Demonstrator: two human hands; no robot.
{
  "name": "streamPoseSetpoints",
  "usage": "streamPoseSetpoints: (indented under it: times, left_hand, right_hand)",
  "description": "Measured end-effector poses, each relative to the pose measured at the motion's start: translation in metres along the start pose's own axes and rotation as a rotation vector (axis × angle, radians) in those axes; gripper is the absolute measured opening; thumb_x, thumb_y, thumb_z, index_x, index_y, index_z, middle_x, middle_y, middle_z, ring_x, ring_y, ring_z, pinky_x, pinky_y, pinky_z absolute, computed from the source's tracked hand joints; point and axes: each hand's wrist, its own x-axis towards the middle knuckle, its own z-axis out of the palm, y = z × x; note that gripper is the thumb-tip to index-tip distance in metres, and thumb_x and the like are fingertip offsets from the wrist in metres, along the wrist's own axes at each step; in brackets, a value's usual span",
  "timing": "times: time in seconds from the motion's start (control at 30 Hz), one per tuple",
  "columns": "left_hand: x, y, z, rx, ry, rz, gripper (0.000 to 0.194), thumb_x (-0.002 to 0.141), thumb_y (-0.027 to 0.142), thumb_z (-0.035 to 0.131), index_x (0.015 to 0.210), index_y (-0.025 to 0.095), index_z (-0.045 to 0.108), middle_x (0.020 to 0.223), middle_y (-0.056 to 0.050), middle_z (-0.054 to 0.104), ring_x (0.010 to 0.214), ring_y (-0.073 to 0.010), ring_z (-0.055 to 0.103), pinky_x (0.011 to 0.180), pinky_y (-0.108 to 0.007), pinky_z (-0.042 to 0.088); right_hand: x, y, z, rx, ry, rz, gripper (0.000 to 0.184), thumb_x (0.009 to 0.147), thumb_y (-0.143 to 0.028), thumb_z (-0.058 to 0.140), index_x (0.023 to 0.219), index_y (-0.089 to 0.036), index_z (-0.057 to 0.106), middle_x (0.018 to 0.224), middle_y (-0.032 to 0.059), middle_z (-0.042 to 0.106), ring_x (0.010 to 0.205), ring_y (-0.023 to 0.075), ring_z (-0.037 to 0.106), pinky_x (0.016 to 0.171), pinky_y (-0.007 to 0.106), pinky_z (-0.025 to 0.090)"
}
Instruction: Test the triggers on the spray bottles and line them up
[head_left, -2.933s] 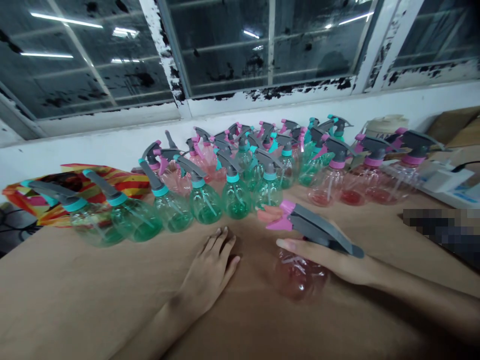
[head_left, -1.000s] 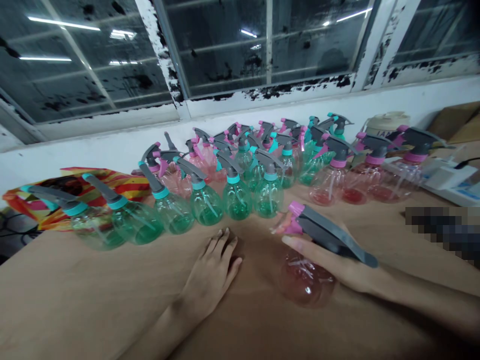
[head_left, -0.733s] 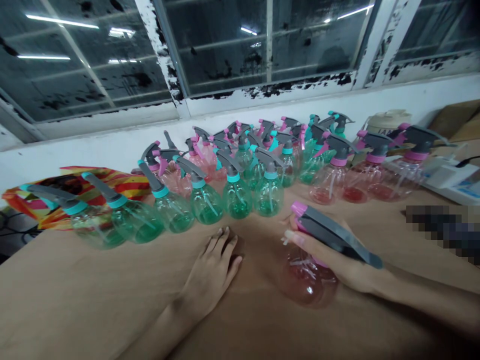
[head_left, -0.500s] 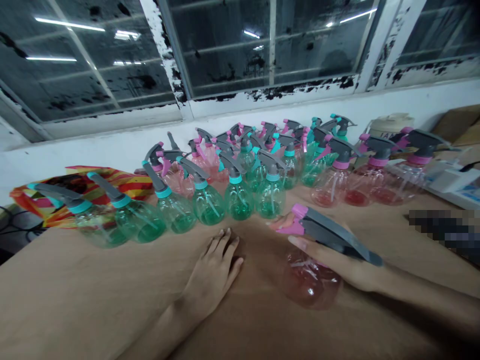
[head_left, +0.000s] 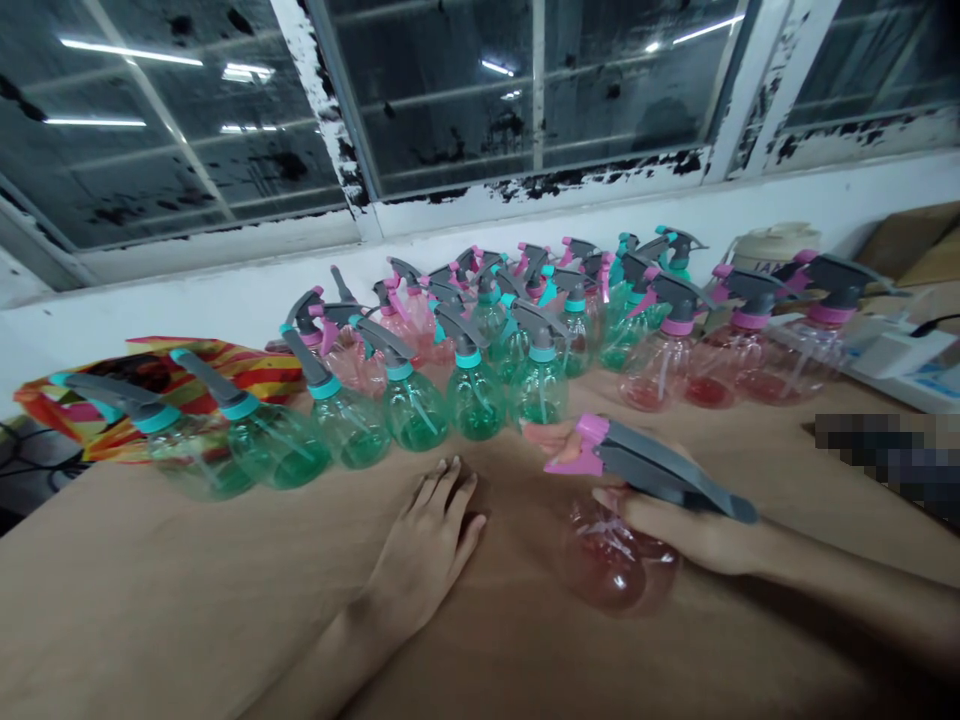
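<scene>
My right hand [head_left: 679, 525] is wrapped round the neck of a pink spray bottle [head_left: 615, 560] that stands on the brown table [head_left: 150, 600]. Its grey trigger head [head_left: 660, 470] with a pink nozzle points left, and a fingertip shows beyond the nozzle. My left hand [head_left: 424, 550] lies flat on the table with fingers stretched out, holding nothing, a little left of the bottle. Just beyond both hands stands a row of green spray bottles [head_left: 472, 390].
Several green and pink spray bottles [head_left: 675, 350] crowd the back of the table below a white wall and dark windows. A striped red and yellow bag [head_left: 187, 375] lies at the left. A cream container [head_left: 772, 245], a white device [head_left: 900, 355] and a cardboard box [head_left: 911, 250] are at the right.
My right hand has worked the trigger on the pink bottle: fingers squeezed over the nozzle and eased off again. The bottle shifted slightly. My left hand has stayed flat in place.
</scene>
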Motion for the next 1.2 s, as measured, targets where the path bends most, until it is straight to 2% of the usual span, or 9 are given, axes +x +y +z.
streamPoseSetpoints:
  times: [0.07, 0.13, 0.2, 0.3, 0.6, 0.73, 0.83, 1.07, 1.2]
  left_hand:
    - [0.000, 0.000, 0.001, -0.001, 0.002, -0.001, 0.043, 0.098, 0.033, 0.034, 0.130, 0.008, 0.048, 0.139, -0.016, 0.046, 0.128, -0.0288, 0.040, 0.105, -0.045, 0.035]
    - [0.000, -0.001, 0.002, -0.005, 0.015, -0.006, 0.043, 0.098, 0.034, 0.034, 0.130, 0.009, 0.048, 0.139, -0.016, 0.045, 0.128, -0.0285, 0.041, 0.104, -0.045, 0.035]
    - [-0.001, -0.001, 0.002, -0.012, 0.024, -0.009, 0.042, 0.098, 0.034, 0.033, 0.130, 0.010, 0.047, 0.139, -0.015, 0.045, 0.128, -0.0276, 0.041, 0.104, -0.044, 0.036]
    - [-0.001, -0.001, 0.001, -0.029, 0.031, -0.001, 0.042, 0.098, 0.035, 0.032, 0.131, 0.012, 0.045, 0.140, -0.014, 0.045, 0.130, -0.0265, 0.039, 0.104, -0.044, 0.036]
    - [-0.001, -0.001, 0.001, -0.016, 0.032, 0.002, 0.043, 0.099, 0.035, 0.031, 0.131, 0.011, 0.046, 0.140, -0.014, 0.044, 0.129, -0.0270, 0.039, 0.105, -0.044, 0.035]
    - [-0.002, -0.002, 0.001, -0.024, 0.028, -0.001, 0.043, 0.098, 0.035, 0.032, 0.131, 0.010, 0.047, 0.140, -0.015, 0.044, 0.129, -0.0275, 0.040, 0.105, -0.044, 0.035]
    - [-0.002, -0.002, 0.002, -0.014, 0.023, -0.001, 0.043, 0.098, 0.035, 0.032, 0.130, 0.010, 0.047, 0.140, -0.015, 0.044, 0.129, -0.0279, 0.040, 0.105, -0.044, 0.035]
    - [-0.001, -0.003, 0.003, -0.019, 0.034, 0.007, 0.043, 0.099, 0.034, 0.032, 0.131, 0.010, 0.047, 0.140, -0.015, 0.044, 0.129, -0.0281, 0.040, 0.104, -0.045, 0.036]
    - [-0.001, -0.002, 0.002, -0.015, 0.030, -0.003, 0.042, 0.098, 0.035, 0.033, 0.132, 0.012, 0.046, 0.141, -0.014, 0.043, 0.130, -0.0271, 0.039, 0.105, -0.044, 0.034]
  right_hand:
    - [0.000, -0.001, -0.001, -0.010, 0.008, 0.014, 0.020, 0.071, -0.011, 0.050, 0.056, -0.024, 0.047, 0.053, -0.0061, 0.049, 0.042, 0.0084, 0.042, 0.038, 0.020, 0.036]
    - [0.001, -0.003, -0.002, -0.064, 0.026, -0.010, 0.015, 0.073, -0.013, 0.053, 0.062, -0.024, 0.055, 0.059, -0.0047, 0.055, 0.046, 0.0099, 0.048, 0.043, 0.022, 0.042]
    - [0.003, -0.006, -0.003, -0.085, 0.018, -0.058, 0.010, 0.076, -0.018, 0.056, 0.075, -0.026, 0.062, 0.070, -0.0019, 0.061, 0.059, 0.0136, 0.058, 0.056, 0.025, 0.050]
    - [0.005, -0.011, -0.003, 0.008, -0.016, -0.099, 0.007, 0.079, -0.030, 0.061, 0.084, -0.027, 0.064, 0.083, 0.0011, 0.066, 0.078, 0.0181, 0.064, 0.072, 0.031, 0.052]
    - [-0.001, -0.002, 0.000, -0.048, 0.085, -0.005, 0.019, 0.084, -0.039, 0.058, 0.075, -0.023, 0.056, 0.072, -0.0004, 0.061, 0.071, 0.0158, 0.061, 0.061, 0.027, 0.050]
    - [0.001, 0.000, -0.002, 0.034, 0.009, -0.066, 0.011, 0.081, -0.034, 0.063, 0.086, -0.024, 0.061, 0.086, 0.0011, 0.066, 0.082, 0.0170, 0.064, 0.075, 0.030, 0.053]
    - [0.001, -0.002, -0.002, 0.082, -0.009, -0.040, 0.022, 0.077, -0.026, 0.066, 0.099, -0.027, 0.064, 0.098, 0.0019, 0.068, 0.096, 0.0191, 0.064, 0.085, 0.032, 0.052]
    - [0.001, -0.004, -0.002, 0.032, -0.017, -0.031, 0.030, 0.082, -0.025, 0.061, 0.112, -0.032, 0.064, 0.108, 0.0023, 0.067, 0.102, 0.0191, 0.062, 0.089, 0.032, 0.051]
    - [0.002, -0.003, -0.004, -0.057, 0.007, -0.062, 0.030, 0.081, -0.025, 0.061, 0.110, -0.033, 0.065, 0.101, 0.0006, 0.069, 0.099, 0.0204, 0.063, 0.086, 0.032, 0.052]
